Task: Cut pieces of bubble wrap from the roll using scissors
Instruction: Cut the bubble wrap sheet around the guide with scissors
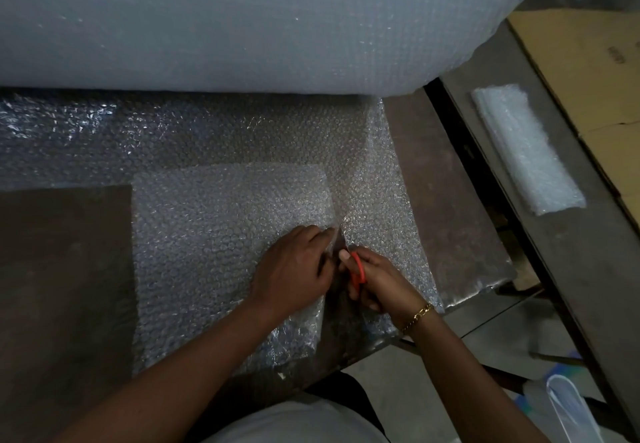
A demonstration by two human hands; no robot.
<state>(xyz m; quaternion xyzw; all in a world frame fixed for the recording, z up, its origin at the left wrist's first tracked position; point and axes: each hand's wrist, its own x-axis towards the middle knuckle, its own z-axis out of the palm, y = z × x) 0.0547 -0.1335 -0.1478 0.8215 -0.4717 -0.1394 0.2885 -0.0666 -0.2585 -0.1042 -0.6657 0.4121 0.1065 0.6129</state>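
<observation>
A huge roll of bubble wrap (242, 23) lies across the back of the dark table (62, 269). Its unrolled sheet (214, 137) covers the table towards me. A stack of cut bubble wrap pieces (207, 228) lies on the sheet at the centre. My right hand (377, 280) grips red-handled scissors (358, 269), whose blades sit in a slit in the sheet just right of the stack. My left hand (298, 269) holds the wrap's edge down beside the cut. A strip of sheet (381, 207) lies right of the slit.
To the right, a second table (540, 269) carries a folded bubble wrap bundle (526, 148) and a flattened cardboard box (588, 72). Grey floor shows below the table's corner, with a pale plastic object (571, 408) at the lower right.
</observation>
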